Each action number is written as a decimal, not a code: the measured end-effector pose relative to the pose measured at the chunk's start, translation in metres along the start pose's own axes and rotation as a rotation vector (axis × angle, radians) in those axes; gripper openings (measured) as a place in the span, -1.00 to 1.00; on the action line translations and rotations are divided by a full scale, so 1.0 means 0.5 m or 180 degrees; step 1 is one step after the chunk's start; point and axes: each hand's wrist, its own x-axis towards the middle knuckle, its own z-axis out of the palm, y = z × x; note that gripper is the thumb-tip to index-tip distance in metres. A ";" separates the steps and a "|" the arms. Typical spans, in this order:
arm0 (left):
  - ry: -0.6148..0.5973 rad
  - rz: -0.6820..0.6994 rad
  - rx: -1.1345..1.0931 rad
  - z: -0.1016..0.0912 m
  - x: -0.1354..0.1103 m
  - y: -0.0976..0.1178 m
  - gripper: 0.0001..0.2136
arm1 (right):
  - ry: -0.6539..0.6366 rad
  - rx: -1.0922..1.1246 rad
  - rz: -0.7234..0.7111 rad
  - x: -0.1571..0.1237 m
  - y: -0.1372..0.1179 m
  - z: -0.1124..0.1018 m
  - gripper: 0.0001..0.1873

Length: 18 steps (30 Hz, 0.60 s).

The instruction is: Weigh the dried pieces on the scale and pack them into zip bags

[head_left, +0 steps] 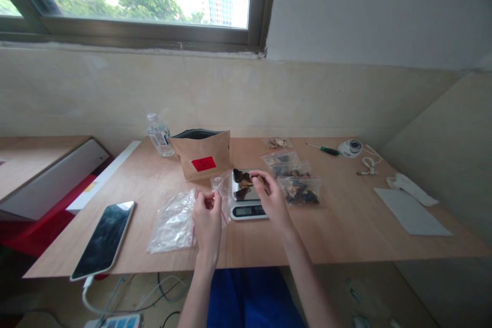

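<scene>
On the table a small digital scale [248, 211] carries several dark brown dried pieces [243, 183] that look like dried mushroom slices. My right hand [272, 204] is closed over the scale's right side, thumb and fingers pinching a dried brown piece. Left of the scale, my left hand [207, 218] is closed with its fingertips together; what they hold, if anything, cannot be made out. Clear zip bags [172, 223] with red seal lines lie beside and partly behind that hand. Behind it stands an open brown paper pouch [205, 156] with a red label.
Filled zip bags [302, 191] lie in a row right of the scale. Further right are a screwdriver [328, 150], a white dome camera [350, 148] with cable, and a white sheet [411, 212]. A bottle [159, 136] and a plugged-in phone [104, 241] sit left.
</scene>
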 end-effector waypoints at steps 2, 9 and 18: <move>0.0001 0.0099 0.0003 0.006 -0.005 0.002 -0.78 | -0.0332 0.0827 0.0437 -0.013 -0.037 0.029 -0.65; 0.0075 0.0188 -0.0314 0.006 -0.028 0.017 -0.82 | -0.0669 0.1312 0.1065 -0.035 -0.011 0.106 -0.61; 0.0192 -0.0251 -0.0449 0.007 -0.050 0.024 -0.80 | -0.0937 0.0073 0.1291 -0.043 -0.005 0.139 -0.42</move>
